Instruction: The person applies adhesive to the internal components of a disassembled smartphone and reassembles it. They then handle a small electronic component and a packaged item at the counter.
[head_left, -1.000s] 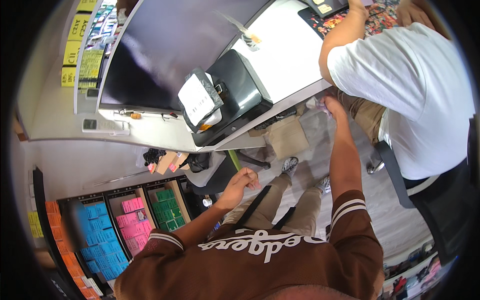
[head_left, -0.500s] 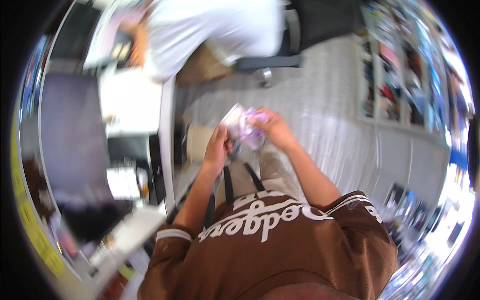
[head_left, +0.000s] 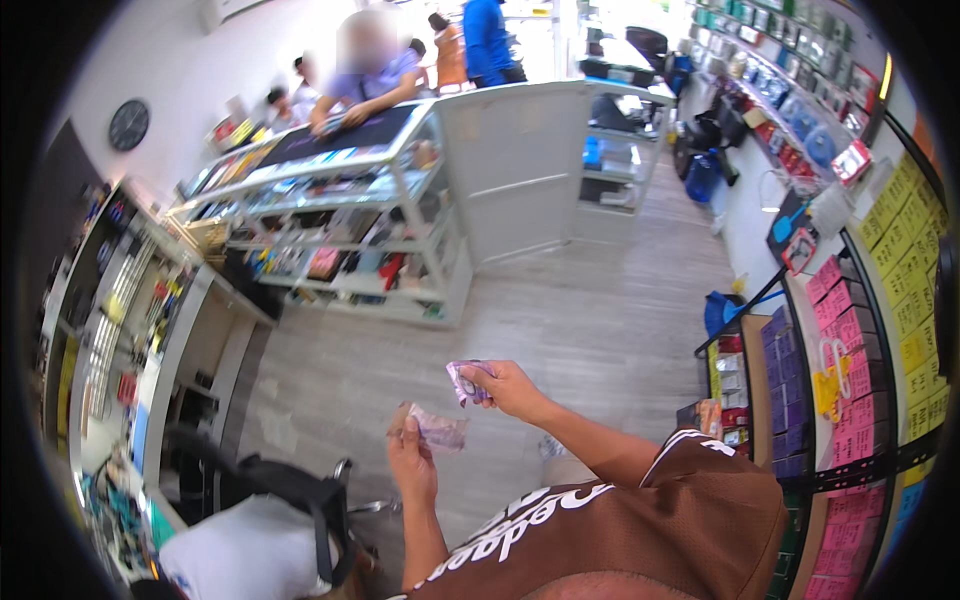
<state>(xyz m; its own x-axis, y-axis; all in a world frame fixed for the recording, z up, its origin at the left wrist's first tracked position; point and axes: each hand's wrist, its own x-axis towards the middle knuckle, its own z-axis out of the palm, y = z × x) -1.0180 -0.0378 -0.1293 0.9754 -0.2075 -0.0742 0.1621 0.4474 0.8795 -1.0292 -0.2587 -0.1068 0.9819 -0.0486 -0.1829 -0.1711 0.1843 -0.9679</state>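
My left hand (head_left: pixel 410 455) holds a small stack of purplish banknotes (head_left: pixel 438 430) in front of my chest. My right hand (head_left: pixel 505 385) pinches a single folded purple banknote (head_left: pixel 464 378) a little above and to the right of the stack. The two hands are close but apart. I wear a brown shirt with white lettering (head_left: pixel 620 520).
A glass display counter (head_left: pixel 340 220) full of small goods stands ahead on the wooden floor (head_left: pixel 560 310). People lean on the counter behind it. Racks of coloured packets (head_left: pixel 850 330) line the right wall. A seated person in white (head_left: pixel 240 555) and a desk (head_left: pixel 190 370) are at lower left.
The view has swung from a desk with a printer to the shop floor and counter. My right hand drew back from the person in white and now holds a note beside the left hand's stack.
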